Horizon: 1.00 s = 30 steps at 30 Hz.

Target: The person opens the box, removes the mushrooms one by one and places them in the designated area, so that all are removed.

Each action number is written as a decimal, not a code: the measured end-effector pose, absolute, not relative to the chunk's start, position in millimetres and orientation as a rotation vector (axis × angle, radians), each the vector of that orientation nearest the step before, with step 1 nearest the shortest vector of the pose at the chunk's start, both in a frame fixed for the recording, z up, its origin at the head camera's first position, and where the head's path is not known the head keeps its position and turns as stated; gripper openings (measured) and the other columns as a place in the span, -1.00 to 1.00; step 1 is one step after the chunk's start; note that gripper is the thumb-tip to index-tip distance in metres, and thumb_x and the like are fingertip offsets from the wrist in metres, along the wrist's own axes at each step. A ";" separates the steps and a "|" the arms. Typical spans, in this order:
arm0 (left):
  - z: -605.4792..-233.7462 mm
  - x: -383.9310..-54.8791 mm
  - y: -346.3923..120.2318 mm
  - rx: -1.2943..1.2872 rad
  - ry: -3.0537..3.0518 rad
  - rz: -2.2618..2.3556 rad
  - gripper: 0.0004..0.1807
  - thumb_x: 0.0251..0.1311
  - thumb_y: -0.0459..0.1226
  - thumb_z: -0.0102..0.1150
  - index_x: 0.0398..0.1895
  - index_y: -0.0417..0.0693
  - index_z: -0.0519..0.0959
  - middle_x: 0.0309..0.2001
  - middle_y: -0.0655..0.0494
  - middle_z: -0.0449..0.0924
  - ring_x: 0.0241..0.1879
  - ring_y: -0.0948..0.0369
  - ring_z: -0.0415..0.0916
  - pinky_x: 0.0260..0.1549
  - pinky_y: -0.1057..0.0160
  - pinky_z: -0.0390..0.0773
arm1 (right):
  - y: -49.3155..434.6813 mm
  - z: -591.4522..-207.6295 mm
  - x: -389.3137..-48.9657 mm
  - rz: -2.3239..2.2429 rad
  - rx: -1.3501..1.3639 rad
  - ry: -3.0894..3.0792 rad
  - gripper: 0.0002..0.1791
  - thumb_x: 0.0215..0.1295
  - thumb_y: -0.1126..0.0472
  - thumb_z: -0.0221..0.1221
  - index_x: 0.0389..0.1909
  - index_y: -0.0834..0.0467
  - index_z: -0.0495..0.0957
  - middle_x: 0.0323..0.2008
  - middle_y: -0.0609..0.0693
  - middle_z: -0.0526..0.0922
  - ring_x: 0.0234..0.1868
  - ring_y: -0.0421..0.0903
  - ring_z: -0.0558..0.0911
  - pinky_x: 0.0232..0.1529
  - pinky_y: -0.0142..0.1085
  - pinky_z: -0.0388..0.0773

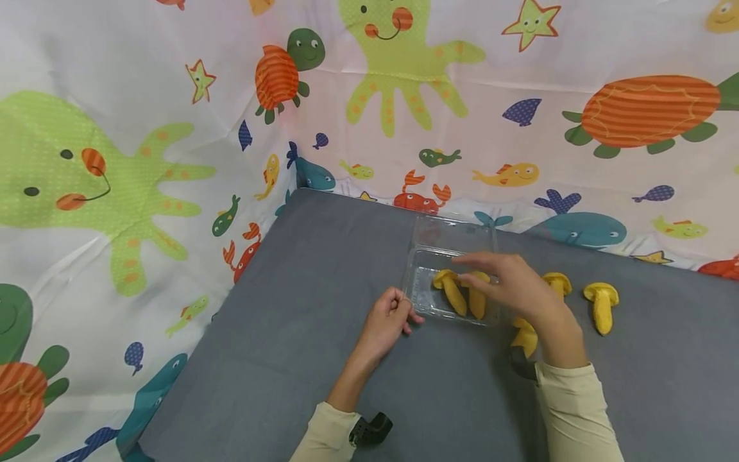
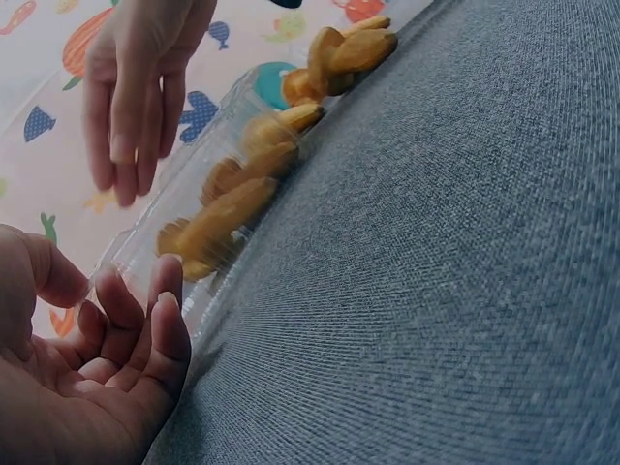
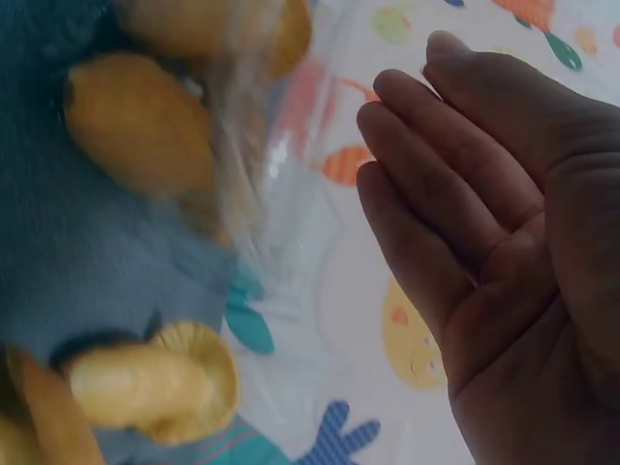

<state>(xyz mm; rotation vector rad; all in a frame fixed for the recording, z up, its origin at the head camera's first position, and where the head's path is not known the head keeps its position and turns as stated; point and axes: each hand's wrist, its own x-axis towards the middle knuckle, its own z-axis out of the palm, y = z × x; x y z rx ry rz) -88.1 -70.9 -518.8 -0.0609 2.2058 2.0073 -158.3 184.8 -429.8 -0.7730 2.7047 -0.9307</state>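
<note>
A clear plastic box (image 1: 420,296) with its lid (image 1: 453,232) folded back sits on the grey cloth. Two yellow mushrooms, one to the left (image 1: 455,299) and one to the right (image 1: 477,303), lie inside it. My left hand (image 1: 388,319) pinches the box's near left rim between thumb and finger; in the left wrist view the thumb (image 2: 60,281) is against the clear edge. Above the box's right side hovers my right hand (image 1: 514,285), fingers extended and apart from the mushrooms. The right wrist view shows its palm (image 3: 513,232) with nothing in it.
Right of the box lie more yellow mushrooms: one near the right wrist (image 1: 525,336), one behind the hand (image 1: 557,282) and one farther right (image 1: 602,308). A curtain with printed sea animals (image 1: 508,64) hangs along the back and left edges of the grey surface (image 1: 277,308).
</note>
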 end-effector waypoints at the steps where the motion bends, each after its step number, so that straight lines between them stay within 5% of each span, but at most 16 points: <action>1: -518.5 -88.2 -71.0 -0.062 2.206 2.006 -0.86 0.49 -0.27 -0.02 -0.27 -0.08 0.49 -0.36 -0.07 0.76 -0.45 -0.12 0.66 -0.40 0.27 0.58 | 181.3 -431.9 -159.7 -0.929 -0.773 2.693 -0.56 0.47 0.18 0.32 0.33 0.09 0.63 0.24 0.13 0.70 0.25 0.21 0.68 0.20 0.24 0.58; 4: -517.6 -88.3 -71.2 -0.060 2.209 2.012 -0.86 0.48 -0.27 -0.01 -0.27 -0.10 0.49 -0.35 -0.09 0.77 -0.46 -0.13 0.66 -0.40 0.27 0.56 | 170.0 -437.1 -164.2 -0.899 -0.807 2.676 -0.57 0.46 0.20 0.32 0.32 0.11 0.64 0.21 0.12 0.72 0.15 0.16 0.73 0.16 0.20 0.62; 7: -517.0 -87.9 -71.1 -0.054 2.211 2.026 -0.86 0.48 -0.29 0.00 -0.26 -0.14 0.49 -0.34 -0.15 0.78 -0.44 -0.20 0.65 -0.42 0.27 0.55 | 158.2 -441.7 -168.6 -0.832 -0.862 2.690 -0.58 0.46 0.21 0.33 0.29 0.12 0.66 0.09 0.09 0.78 -0.15 0.00 0.74 -0.02 0.04 0.69; 17: -516.8 -87.0 -70.6 -0.041 2.194 2.050 -0.86 0.47 -0.30 0.01 -0.25 -0.17 0.50 -0.35 -0.17 0.74 -0.43 -0.26 0.65 -0.44 0.30 0.54 | 126.0 -450.8 -175.0 -0.547 -0.936 2.782 -0.67 0.34 0.21 0.43 0.12 0.09 0.76 -0.12 0.01 0.83 -0.34 -0.12 0.68 -0.13 -0.04 0.73; 30: -517.1 -88.5 -71.2 -0.054 2.199 2.034 -0.85 0.50 -0.28 -0.01 -0.27 -0.12 0.49 -0.37 -0.09 0.74 -0.42 -0.22 0.67 -0.41 0.26 0.56 | 117.1 -450.4 -178.3 -0.382 -0.841 2.789 -0.66 0.30 0.25 0.45 0.10 0.05 0.79 -0.05 0.02 0.83 -0.15 0.01 0.79 -0.07 0.00 0.73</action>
